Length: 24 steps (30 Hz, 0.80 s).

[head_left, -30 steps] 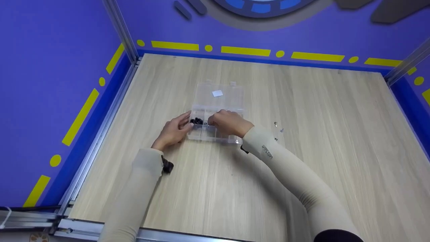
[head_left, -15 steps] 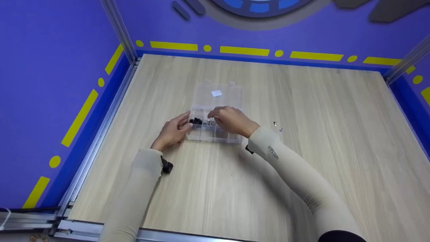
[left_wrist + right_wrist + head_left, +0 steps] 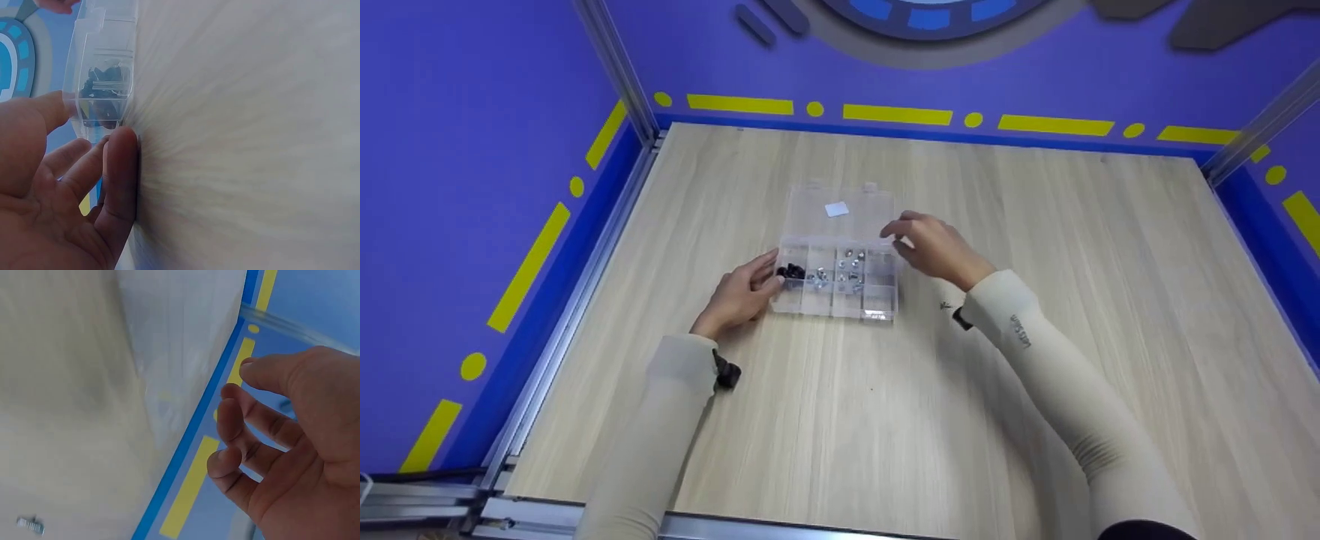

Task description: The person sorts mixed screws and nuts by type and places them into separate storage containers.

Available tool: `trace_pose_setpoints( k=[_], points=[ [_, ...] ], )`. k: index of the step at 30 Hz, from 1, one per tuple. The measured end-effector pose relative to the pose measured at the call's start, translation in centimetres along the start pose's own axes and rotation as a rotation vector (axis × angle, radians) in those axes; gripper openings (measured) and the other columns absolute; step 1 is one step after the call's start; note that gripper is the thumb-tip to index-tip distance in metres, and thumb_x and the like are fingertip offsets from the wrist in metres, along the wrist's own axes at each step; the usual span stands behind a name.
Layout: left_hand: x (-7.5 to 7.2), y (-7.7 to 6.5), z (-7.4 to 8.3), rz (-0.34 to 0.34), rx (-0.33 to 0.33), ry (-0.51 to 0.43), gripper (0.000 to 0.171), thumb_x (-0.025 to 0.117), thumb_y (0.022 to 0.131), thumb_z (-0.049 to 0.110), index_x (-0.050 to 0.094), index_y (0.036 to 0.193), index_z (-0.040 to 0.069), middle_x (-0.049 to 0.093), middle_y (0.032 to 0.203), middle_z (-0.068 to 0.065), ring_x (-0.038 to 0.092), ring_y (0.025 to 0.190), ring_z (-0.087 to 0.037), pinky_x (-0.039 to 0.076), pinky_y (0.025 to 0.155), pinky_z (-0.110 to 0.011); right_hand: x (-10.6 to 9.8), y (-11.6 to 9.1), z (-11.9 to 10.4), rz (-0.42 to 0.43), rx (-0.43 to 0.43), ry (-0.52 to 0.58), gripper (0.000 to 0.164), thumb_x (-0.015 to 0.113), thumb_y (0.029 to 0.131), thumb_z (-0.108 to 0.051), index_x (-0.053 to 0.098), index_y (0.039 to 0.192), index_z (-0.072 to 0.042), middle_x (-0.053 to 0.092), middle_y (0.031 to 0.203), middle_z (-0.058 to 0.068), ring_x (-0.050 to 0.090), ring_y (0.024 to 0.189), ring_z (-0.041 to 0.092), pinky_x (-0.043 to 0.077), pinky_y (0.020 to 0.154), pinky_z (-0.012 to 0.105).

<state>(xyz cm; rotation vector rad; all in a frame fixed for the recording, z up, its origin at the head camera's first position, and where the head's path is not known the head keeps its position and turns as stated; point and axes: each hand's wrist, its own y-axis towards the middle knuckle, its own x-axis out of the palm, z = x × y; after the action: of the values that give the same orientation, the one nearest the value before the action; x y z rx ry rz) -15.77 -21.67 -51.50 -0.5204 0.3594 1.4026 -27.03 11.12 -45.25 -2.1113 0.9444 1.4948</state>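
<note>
A clear plastic compartment case point(image 3: 804, 300) lies with its lid folded back. My left hand point(image 3: 735, 300) rests against its left side, the thumb touching the rim near the small black pieces point(image 3: 791, 271). The other fingers lie extended along the wall, close to the table in the left wrist view. Small silver metal pieces point(image 3: 820, 278) sit in the compartments to their right. My right hand point(image 3: 941, 249) hovers just right of the case near the lid hinge, fingers loosely bent and holding nothing. A small threaded metal piece point(image 3: 31, 524) lies on the table.
The transparent lid point(image 3: 814, 221) lies flat behind the case and carries a white label point(image 3: 836, 209). Purple walls with yellow marks point(image 3: 896, 115) border the wood-grain table point(image 3: 810, 420). A metal frame rail point(image 3: 720, 526) runs along the front edge.
My right hand has lifted out of the case and moved right and back, uncovering the silver pieces in the compartments. My left hand stays against the case's left side.
</note>
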Motion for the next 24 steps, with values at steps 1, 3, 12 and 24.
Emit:
trace_pose_setpoints(
  k=[1, 3, 12, 24],
  points=[
    [0.0, 0.0, 0.0, -0.001, 0.0, -0.002, 0.061, 0.06, 0.106, 0.029, 0.037, 0.161, 0.016, 0.049, 0.154, -0.011, 0.048, 0.141, -0.025, 0.034, 0.118, -0.042, -0.3, -0.3, 0.5, 0.002, 0.01, -0.002, 0.026, 0.064, 0.098, -0.001, 0.074, 0.122, -0.004, 0.071, 0.117, 0.015, 0.068, 0.105, 0.032, 0.055, 0.09, 0.045],
    [0.0, 0.0, -0.1, -0.003, 0.001, -0.006, 0.061, 0.06, 0.106, 0.029, 0.037, 0.161, 0.015, 0.049, 0.154, -0.011, 0.048, 0.141, -0.025, 0.033, 0.118, -0.042, -0.8, -1.0, 1.6, 0.008, 0.029, -0.003, 0.026, 0.064, 0.098, 0.0, 0.074, 0.121, -0.003, 0.071, 0.113, 0.016, 0.068, 0.103, 0.033, 0.055, 0.089, 0.046],
    [0.0, 0.0, 0.0, -0.006, 0.002, -0.011, 0.061, 0.06, 0.106, 0.029, 0.037, 0.161, 0.016, 0.049, 0.154, -0.012, 0.048, 0.14, -0.026, 0.036, 0.116, -0.043, -1.9, -4.2, 5.4, 0.007, 0.106, -0.018, 0.024, 0.067, 0.095, 0.002, 0.074, 0.118, 0.0, 0.071, 0.106, 0.018, 0.067, 0.099, 0.036, 0.055, 0.086, 0.051],
    [0.0, -0.1, 0.0, -0.012, 0.004, 0.005, 0.062, 0.059, 0.106, 0.028, 0.035, 0.161, 0.014, 0.047, 0.155, -0.013, 0.048, 0.141, -0.028, 0.037, 0.116, -0.043, -1.6, -6.5, 7.2, -0.057, 0.22, 0.02, 0.026, 0.066, 0.093, 0.003, 0.074, 0.117, -0.001, 0.071, 0.103, 0.018, 0.066, 0.093, 0.033, 0.054, 0.082, 0.053]
  ],
)
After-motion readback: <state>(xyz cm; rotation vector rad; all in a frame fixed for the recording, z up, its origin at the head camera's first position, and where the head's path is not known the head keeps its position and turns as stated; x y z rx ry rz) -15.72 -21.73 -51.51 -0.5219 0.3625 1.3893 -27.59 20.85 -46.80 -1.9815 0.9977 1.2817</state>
